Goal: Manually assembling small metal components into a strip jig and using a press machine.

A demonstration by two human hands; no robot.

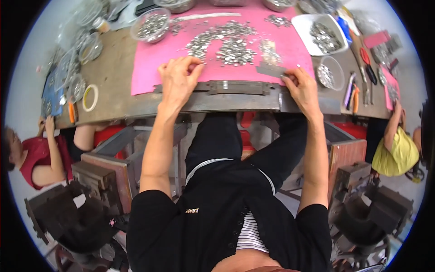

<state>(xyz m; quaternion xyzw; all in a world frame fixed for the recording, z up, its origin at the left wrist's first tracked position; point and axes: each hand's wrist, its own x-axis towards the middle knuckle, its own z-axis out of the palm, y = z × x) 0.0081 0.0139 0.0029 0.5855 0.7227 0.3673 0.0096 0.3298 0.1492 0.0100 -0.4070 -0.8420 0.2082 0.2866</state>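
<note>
My left hand (178, 76) is over the near left part of the pink mat (149, 63), thumb and forefinger pinched together. Whatever lies between those fingertips is too small to make out. Just beyond them spreads a loose heap of small silvery metal pieces (235, 52). My right hand (302, 86) is closed in a pinch at the mat's near right, beside a flat grey strip (271, 70). Something small and shiny seems to be at its fingertips, but its kind does not show. Between my hands, a dark metal bar (238, 87) runs along the bench edge.
A round clear tub (151, 40) of metal pieces stands far left, a white tray (297, 27) far right. A clear cup (335, 68), orange-handled pliers (355, 97) and red-handled pliers (365, 56) lie rightward. A tape roll (90, 98) rests leftward. People (395, 152) sit at both sides.
</note>
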